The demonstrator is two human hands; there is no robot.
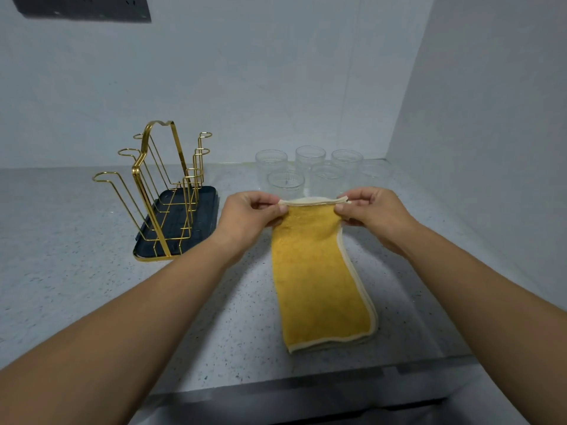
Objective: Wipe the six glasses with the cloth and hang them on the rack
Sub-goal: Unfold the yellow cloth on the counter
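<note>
A yellow cloth (pixel 319 277) with a cream border hangs over the counter. My left hand (pixel 248 219) pinches its top left corner and my right hand (pixel 374 216) pinches its top right corner. Its lower end lies near the counter's front edge. Behind my hands stand several clear ribbed glasses (pixel 285 182), upright, in two rows by the back wall. A gold wire rack (pixel 159 179) on a dark blue tray (pixel 208 197) stands to the left with nothing on its pegs.
The speckled grey counter (pixel 76 256) runs to a wall behind and a side wall (pixel 491 118) on the right. Its front edge (pixel 306 384) lies just below the cloth. A dark panel (pixel 82 7) is mounted on the wall at top left.
</note>
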